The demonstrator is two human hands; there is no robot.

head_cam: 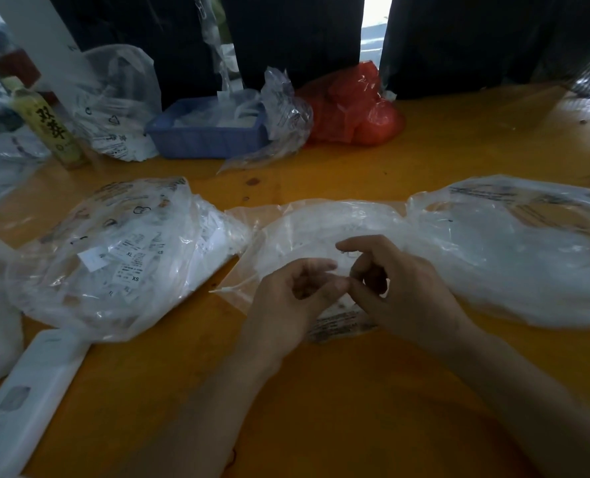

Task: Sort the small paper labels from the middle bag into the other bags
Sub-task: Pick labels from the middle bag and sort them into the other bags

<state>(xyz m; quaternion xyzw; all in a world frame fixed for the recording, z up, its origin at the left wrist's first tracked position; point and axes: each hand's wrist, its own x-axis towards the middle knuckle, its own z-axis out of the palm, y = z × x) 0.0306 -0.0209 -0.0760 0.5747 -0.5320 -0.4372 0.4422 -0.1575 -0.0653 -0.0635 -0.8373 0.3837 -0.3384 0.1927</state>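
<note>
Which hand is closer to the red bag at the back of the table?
Right. The right hand lies over the middle bag, almost straight below the red bag in the picture. The left hand is beside it, further to the left.

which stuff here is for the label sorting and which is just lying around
For the job: middle bag, left bag, right bag, left hand, right hand.

Lying about: blue basket, red bag, bottle, white device.
</note>
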